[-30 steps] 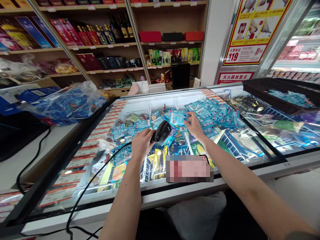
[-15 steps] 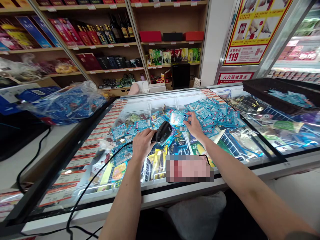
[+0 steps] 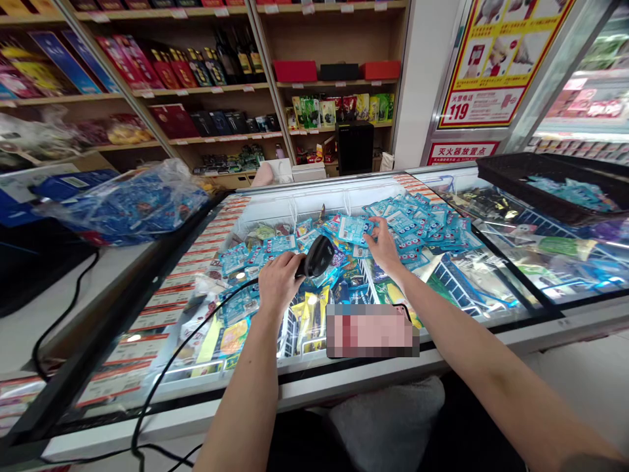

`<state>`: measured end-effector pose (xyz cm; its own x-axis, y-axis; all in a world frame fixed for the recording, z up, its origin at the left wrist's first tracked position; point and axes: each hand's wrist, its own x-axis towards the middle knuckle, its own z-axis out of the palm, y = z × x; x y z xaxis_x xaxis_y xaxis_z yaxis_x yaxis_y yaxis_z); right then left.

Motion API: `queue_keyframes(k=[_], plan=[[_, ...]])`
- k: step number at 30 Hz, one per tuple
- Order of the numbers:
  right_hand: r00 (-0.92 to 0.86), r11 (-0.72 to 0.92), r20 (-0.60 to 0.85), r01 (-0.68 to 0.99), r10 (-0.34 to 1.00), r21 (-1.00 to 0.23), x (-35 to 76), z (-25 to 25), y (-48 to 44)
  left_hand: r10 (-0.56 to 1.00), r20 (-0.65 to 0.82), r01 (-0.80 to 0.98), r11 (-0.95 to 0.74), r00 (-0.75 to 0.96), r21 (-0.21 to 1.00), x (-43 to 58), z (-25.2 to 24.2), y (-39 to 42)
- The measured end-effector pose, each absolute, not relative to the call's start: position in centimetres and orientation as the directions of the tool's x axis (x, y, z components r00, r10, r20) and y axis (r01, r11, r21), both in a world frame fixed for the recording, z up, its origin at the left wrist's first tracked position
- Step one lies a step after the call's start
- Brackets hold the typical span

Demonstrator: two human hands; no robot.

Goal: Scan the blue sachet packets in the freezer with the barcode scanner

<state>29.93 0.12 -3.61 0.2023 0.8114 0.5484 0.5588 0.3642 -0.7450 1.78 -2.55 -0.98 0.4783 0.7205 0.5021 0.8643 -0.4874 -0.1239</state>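
My left hand (image 3: 280,280) is wrapped round the handle of a black barcode scanner (image 3: 318,257), its cable trailing down to the left. The scanner's head points up toward a blue packet (image 3: 354,229) with a pale printed back. Fingers and thumb of my right hand (image 3: 382,244) pinch that packet by its right edge. Loose blue packets (image 3: 417,219) lie in a heap on the freezer's glass top (image 3: 314,183) right of my right hand. More blue packets (image 3: 236,259) are spread out left of the scanner.
A phone (image 3: 373,331) with a blurred screen lies at the freezer's near edge. To the left is a plastic bag of blue packets (image 3: 132,203). A black tray (image 3: 555,177) with blue packets stands at right. Stocked shelves (image 3: 339,85) line the back.
The blue packet in my right hand has shifted slightly right, and the bright light on it is gone. The scanner has moved a little to the left and up.
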Motion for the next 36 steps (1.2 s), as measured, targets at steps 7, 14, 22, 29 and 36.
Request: queue_keyframes(k=[7,14,22,29,36], plan=[[0.320,0.291,0.593,0.643,0.739,-0.709,31.1,-3.1,-0.1,0.734,0.515,0.888,-0.436,0.444,-0.144,1.9,-0.9,-2.2],[0.381,0.223,0.581,0.666,0.719,-0.712,31.9,-3.5,0.4,0.739,0.511,0.892,-0.428,0.439,-0.147,1.9,-1.1,-2.1],[0.429,0.081,0.576,0.750,0.696,-0.657,32.1,-3.4,0.1,0.740,0.507,0.890,-0.434,0.441,-0.139,1.8,-1.0,-2.1],[0.254,0.085,0.733,0.916,0.631,-0.391,31.3,-2.4,-1.0,0.763,0.557,0.934,-0.349,0.329,-0.075,1.1,-0.7,-2.2],[-0.298,0.453,0.580,0.881,0.758,-0.139,28.8,-2.5,-1.1,0.777,0.589,0.964,-0.264,0.223,-0.018,0.6,-0.6,-2.3]])
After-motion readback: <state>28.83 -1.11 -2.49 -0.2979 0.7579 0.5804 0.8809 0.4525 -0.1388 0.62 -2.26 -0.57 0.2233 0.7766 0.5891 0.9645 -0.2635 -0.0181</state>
